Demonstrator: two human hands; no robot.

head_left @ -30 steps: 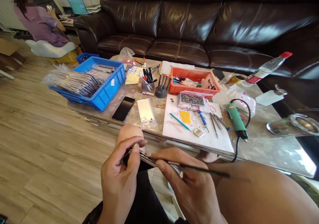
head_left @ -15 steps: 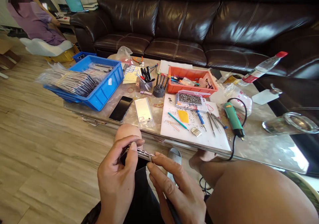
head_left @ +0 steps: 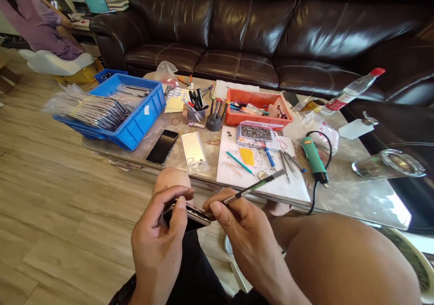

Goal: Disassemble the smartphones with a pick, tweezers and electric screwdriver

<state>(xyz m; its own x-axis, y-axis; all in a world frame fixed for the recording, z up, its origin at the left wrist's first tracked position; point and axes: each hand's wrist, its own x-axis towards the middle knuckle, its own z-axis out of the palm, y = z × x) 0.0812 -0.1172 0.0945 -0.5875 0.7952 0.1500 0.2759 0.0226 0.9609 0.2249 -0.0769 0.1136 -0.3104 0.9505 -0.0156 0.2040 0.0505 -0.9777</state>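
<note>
My left hand (head_left: 159, 241) grips a dark phone (head_left: 188, 213) edge-on above my lap, thumb and fingers wrapped round its left end. My right hand (head_left: 244, 237) pinches a thin metal tool (head_left: 256, 186) whose working end meets the phone's right end, its free end slanting up toward the table. Both hands sit just in front of the table's near edge. On the table lie a black phone (head_left: 162, 146) and a pale gold phone (head_left: 192, 148).
A glass-topped table (head_left: 356, 196) carries a blue bin (head_left: 135, 121) of bagged parts, an orange tray (head_left: 257, 108), a screw box (head_left: 258, 134), a white mat (head_left: 261, 183) with tweezers, a green corded tool (head_left: 313, 156) and a bottle (head_left: 349, 90). Behind stands a brown sofa (head_left: 271, 24). Another person (head_left: 37, 20) sits far left.
My right hand turned the thin tool so its free end points up toward the table instead of lying low to the right. The phone stayed in my left hand.
</note>
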